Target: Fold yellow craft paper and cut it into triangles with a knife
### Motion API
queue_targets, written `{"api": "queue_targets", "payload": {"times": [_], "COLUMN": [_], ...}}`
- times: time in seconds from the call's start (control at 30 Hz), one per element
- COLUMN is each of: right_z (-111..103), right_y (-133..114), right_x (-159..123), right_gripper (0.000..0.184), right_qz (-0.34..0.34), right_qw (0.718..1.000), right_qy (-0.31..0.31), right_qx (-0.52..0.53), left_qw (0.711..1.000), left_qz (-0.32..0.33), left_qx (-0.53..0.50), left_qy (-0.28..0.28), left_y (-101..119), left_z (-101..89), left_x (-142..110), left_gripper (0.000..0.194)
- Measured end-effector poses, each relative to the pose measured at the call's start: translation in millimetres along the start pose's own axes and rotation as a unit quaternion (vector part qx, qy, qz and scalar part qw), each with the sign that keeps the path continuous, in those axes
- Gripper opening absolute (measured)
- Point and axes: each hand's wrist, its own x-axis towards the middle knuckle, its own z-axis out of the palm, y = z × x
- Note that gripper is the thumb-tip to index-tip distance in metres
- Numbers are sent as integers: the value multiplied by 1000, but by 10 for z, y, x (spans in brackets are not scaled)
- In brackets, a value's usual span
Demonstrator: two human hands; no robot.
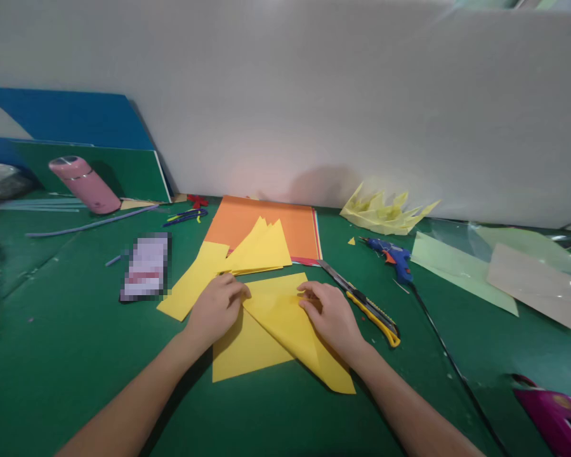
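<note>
A sheet of yellow paper [280, 317] is folded over at a slant in front of me, its loose lower right part lifting in a soft curve. My left hand [219, 311] pinches its left corner between thumb and fingers. On the opposite side, my right hand [330, 317] has curled fingers gripping the paper near its upper right edge. Beneath lies another flat layer of yellow paper [238, 358]; I cannot tell whether it is a separate sheet. Just beyond, several yellow paper triangles [261, 251] are stacked beside a yellow strip [193, 279].
Orange sheets [238, 219] lie at the back. To the right are a yellow-handled utility knife [368, 311], a blue glue gun [394, 257] with its cord, and a spiky pale-yellow paper piece [385, 212]. A blurred phone [146, 266] and pink bottle [88, 187] are left.
</note>
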Motion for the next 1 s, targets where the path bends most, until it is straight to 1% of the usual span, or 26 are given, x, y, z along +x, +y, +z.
{"api": "queue_targets", "payload": {"times": [0.07,0.13,0.2,0.3,0.4,0.47,0.53,0.63,0.7,0.8,0.87,1.0], "right_z": [28,35,23,-5,-11,3,23,45,47,34,23,16], "right_y": [7,-4,-24,-44,-35,-22,-9,1,5,10,16,30], "right_x": [-9,-19,-28,-33,-31,-33,-41,-60,-68,-61,-44,-2], "right_gripper": [18,15,12,11,17,19,20,22,23,21,17,8], "right_qz": [-13,-36,-59,-84,-111,-124,-129,-123,-117,-108,-85,-5], "right_qw": [1000,998,994,988,989,990,991,991,991,993,996,997], "right_qy": [14,32,59,90,64,39,28,24,19,16,18,14], "right_qx": [-9,-32,-64,-94,-72,-50,-38,-44,-53,-46,-16,71], "left_qw": [994,985,977,975,975,974,974,979,980,979,979,981], "left_qz": [46,76,95,116,116,108,94,74,75,83,84,79], "left_qx": [92,154,187,190,188,199,203,182,167,162,162,152], "left_qy": [-23,-30,-29,-23,-21,-22,-31,-61,-81,-91,-91,-92], "left_y": [-27,-41,-34,14,79,107,116,115,118,130,135,121], "left_z": [10,22,30,34,34,39,51,74,83,85,81,83], "left_x": [-14,-27,-39,-51,-59,-64,-71,-86,-95,-97,-91,-76], "left_gripper": [28,29,28,23,14,19,21,17,12,8,8,9]}}
